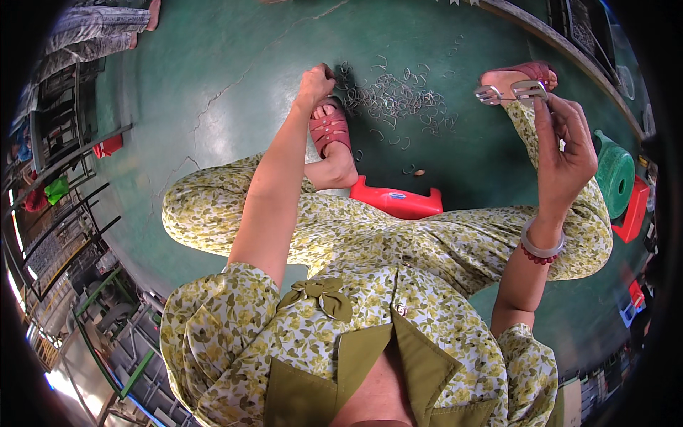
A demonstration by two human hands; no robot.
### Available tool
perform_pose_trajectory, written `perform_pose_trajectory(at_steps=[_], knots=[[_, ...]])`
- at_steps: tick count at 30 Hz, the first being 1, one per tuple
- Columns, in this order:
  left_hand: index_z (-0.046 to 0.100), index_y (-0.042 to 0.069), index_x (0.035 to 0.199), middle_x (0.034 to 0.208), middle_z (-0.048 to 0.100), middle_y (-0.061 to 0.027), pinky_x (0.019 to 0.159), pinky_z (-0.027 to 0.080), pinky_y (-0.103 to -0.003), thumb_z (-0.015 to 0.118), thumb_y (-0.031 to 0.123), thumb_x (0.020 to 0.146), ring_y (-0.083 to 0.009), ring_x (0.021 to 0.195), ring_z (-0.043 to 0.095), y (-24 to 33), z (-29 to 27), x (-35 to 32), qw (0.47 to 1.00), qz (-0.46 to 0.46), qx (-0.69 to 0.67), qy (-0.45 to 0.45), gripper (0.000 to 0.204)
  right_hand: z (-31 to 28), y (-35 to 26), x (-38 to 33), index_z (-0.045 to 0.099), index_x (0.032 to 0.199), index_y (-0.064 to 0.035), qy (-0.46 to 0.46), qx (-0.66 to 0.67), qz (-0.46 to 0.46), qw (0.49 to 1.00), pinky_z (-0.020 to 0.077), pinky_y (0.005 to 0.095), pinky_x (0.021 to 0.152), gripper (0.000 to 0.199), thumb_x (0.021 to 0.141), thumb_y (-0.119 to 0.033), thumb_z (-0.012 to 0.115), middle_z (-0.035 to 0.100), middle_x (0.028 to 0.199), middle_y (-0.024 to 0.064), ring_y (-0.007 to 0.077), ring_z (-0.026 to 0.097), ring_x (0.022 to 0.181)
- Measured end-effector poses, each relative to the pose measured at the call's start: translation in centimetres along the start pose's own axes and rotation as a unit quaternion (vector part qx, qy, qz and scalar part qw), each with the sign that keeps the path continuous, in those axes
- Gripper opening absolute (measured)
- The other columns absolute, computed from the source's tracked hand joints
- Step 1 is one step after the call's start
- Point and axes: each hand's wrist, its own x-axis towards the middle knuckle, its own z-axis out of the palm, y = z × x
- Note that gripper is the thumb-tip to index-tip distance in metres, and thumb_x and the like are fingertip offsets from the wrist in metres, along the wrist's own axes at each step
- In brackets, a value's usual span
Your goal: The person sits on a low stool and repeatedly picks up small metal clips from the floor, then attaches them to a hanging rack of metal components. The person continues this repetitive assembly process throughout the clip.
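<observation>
My left hand (pixel 316 81) is over the floor beside my left sandal (pixel 330 130), at the left edge of a loose pile of small bent metal wire pieces (pixel 398 97). Its fingers are curled closed, and whatever they might hold is hidden. Raised on the other side, my right hand (pixel 565 135) pinches a shiny silver metal piece with slots and rounded ends (pixel 530 90) between thumb and fingers. A similar slotted end (pixel 488 94) shows just left of it, in front of my right sandal (pixel 537 71); I cannot tell whether the two are joined.
I sit on a low red plastic stool (pixel 398 202) on the green floor (pixel 235 78). To the right stand a green round plastic object (pixel 613 174) and a red one (pixel 633 210). Metal racks (pixel 121 327) line the left side. Another person's legs (pixel 92 32) show at upper left.
</observation>
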Motion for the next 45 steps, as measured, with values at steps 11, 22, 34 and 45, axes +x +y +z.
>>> perform_pose_trajectory(at_steps=[11,22,34,45], knots=[[0.065,0.011,0.100,0.100,0.062,-0.0154,0.082,0.052,-0.045,0.069,0.019,0.080,-0.0350,0.100,0.059,2.6,1.9,-3.5,0.962,0.190,0.118,0.153,0.022,0.1,-0.7,0.2,0.066,0.094,0.0061,-0.006,-0.012,-0.007,1.000,0.0337,0.0161,0.057,0.011,0.083,0.005,0.068,0.056,0.080,0.0001,0.0031,0.043,0.066],[0.059,0.000,0.101,0.105,0.061,-0.0204,0.085,0.052,-0.043,0.072,0.021,0.079,-0.0371,0.101,0.061,4.9,7.6,-6.3,0.981,0.085,0.173,0.018,0.034,0.0,0.0,0.3,0.068,0.089,0.0002,0.011,-0.007,-0.034,0.999,0.0326,0.0171,0.048,0.012,0.079,-0.003,0.074,0.061,0.078,-0.0003,0.0028,0.046,0.058],[0.069,0.008,0.102,0.097,0.069,-0.0190,0.083,0.051,-0.043,0.069,0.024,0.081,-0.0357,0.093,0.065,2.6,2.7,-3.9,0.999,0.002,0.012,0.048,0.027,-0.2,-0.1,0.3,0.067,0.091,0.0034,-0.004,-0.014,0.000,1.000,0.0331,0.0164,0.054,0.010,0.082,0.001,0.071,0.058,0.080,-0.0006,0.0025,0.044,0.063],[0.072,0.008,0.088,0.092,0.071,-0.0120,0.082,0.050,-0.037,0.074,0.018,0.075,-0.0285,0.082,0.067,-0.9,-0.6,-3.7,0.983,-0.097,-0.043,0.152,0.016,0.2,-0.2,0.7,0.065,0.093,0.0060,-0.017,0.005,-0.009,1.000,0.0336,0.0159,0.058,0.010,0.084,0.005,0.068,0.056,0.081,-0.0004,0.0027,0.043,0.067]])
